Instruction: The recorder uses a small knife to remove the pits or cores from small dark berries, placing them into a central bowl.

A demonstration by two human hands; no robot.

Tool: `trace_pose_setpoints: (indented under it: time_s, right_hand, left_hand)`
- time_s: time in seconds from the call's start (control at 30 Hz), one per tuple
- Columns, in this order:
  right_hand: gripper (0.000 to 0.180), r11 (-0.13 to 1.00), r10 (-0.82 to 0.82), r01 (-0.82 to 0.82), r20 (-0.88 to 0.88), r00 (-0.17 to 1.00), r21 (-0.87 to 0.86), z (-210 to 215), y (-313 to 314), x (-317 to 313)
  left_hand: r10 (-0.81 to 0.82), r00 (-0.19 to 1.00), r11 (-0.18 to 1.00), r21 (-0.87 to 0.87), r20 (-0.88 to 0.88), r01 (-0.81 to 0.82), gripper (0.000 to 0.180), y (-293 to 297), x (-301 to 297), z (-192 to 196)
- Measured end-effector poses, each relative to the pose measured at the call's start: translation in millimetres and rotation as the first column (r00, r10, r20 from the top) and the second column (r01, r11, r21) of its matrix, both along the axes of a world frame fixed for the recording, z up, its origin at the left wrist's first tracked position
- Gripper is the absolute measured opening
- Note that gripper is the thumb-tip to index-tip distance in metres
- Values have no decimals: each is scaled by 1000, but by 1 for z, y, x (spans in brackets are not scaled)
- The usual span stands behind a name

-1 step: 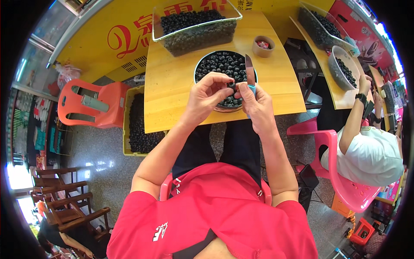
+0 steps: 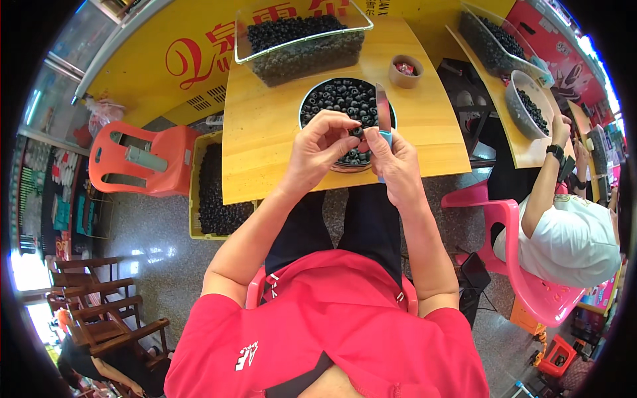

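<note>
Wooden table [image 2: 265,149] ahead; left hand [image 2: 324,140] hides part of the bowl [image 2: 350,168].

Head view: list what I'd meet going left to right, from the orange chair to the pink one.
Orange chair → yellow crate → left hand → right hand gripping a knife → pink chair.

A head-worn fisheye looks down on the nearby table [image 2: 265,149], the view's rim seemingly warped.
</note>
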State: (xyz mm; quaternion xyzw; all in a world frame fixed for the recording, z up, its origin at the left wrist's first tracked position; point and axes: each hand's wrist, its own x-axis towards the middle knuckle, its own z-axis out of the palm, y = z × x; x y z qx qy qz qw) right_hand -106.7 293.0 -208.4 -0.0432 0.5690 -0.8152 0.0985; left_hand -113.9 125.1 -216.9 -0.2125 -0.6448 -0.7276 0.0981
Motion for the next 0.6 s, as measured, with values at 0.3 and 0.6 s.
trace_pose_setpoints:
  time_s: [0.3,0.6]
  right_hand:
    - [15,990,86,-83,15,996,-112,2,1,3]
    - [14,998,-15,13,-21,1000,-69,10,-8,4]
  left_hand:
    - [-60,939,993,119,339,21,21,3,20,12]
    - [105,953,994,-46,286,-96,19,10,26,14]
